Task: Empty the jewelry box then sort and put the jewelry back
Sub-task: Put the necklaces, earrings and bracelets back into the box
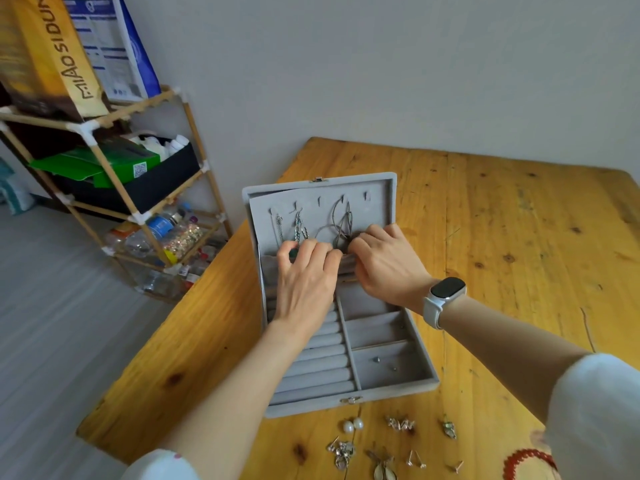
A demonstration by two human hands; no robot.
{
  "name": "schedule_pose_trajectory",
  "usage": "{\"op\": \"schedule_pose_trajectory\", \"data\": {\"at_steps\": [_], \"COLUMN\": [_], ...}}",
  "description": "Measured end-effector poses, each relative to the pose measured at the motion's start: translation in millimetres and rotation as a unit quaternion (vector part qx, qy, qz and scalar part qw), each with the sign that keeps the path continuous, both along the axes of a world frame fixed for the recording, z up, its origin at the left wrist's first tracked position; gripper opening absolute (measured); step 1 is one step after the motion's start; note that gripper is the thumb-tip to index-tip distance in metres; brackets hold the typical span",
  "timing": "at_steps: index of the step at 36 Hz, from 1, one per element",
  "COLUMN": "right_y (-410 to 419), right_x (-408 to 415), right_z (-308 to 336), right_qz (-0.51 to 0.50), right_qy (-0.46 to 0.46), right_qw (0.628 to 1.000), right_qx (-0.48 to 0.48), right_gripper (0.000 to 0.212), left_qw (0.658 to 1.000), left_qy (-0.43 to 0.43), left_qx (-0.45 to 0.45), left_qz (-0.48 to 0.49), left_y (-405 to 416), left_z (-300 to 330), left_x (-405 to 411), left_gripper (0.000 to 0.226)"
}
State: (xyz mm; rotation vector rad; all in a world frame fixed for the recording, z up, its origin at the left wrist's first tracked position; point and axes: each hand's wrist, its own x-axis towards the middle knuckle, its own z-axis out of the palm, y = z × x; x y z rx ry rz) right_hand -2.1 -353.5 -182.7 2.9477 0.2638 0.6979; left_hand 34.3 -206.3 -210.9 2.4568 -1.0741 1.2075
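Note:
A grey velvet jewelry box [391, 394] stands open on the wooden table [502, 237]. Necklaces [341, 220] and dangling earrings [299, 225] hang from hooks inside its raised lid. My left hand [304, 282] and my right hand [388, 265] are both at the pocket along the lid's lower edge, fingers pinched on the necklace ends there. The fingertips hide what exactly is gripped. Ring rolls [318, 362] fill the left of the base. Two small studs [384, 363] lie in a front right compartment. Pearl earrings [353, 425] and several other small pieces [398, 448] lie on the table in front of the box.
A red beaded bracelet [530, 462] lies at the bottom right edge. A bamboo shelf [138, 188] with boxes, bags and bottles stands to the left of the table, against the white wall. The table's left edge runs diagonally near the box.

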Motion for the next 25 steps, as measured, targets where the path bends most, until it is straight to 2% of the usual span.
{"op": "schedule_pose_trajectory", "data": {"at_steps": [6, 14, 21, 25], "right_y": [-5, -7, -3, -5], "right_x": [-6, -14, -17, -26], "right_z": [-5, -3, -12, -12], "right_qz": [0.004, -0.006, -0.040, -0.036], "right_qy": [0.001, -0.003, -0.014, 0.020], "right_qw": [1.000, 0.998, 0.998, 0.997], "right_qx": [0.023, 0.055, 0.055, 0.065], "right_gripper": [0.027, 0.036, 0.041, 0.052], "left_qw": [0.998, 0.993, 0.991, 0.989], "left_qy": [0.044, 0.109, 0.127, 0.127], "left_qx": [0.000, -0.017, 0.036, 0.067], "left_qz": [0.043, 0.030, 0.030, 0.030], "left_y": [-9, -13, -11, -7], "left_z": [11, 15, 16, 15], "left_x": [-4, -1, -4, -9], "left_gripper": [0.006, 0.014, 0.018, 0.030]}}
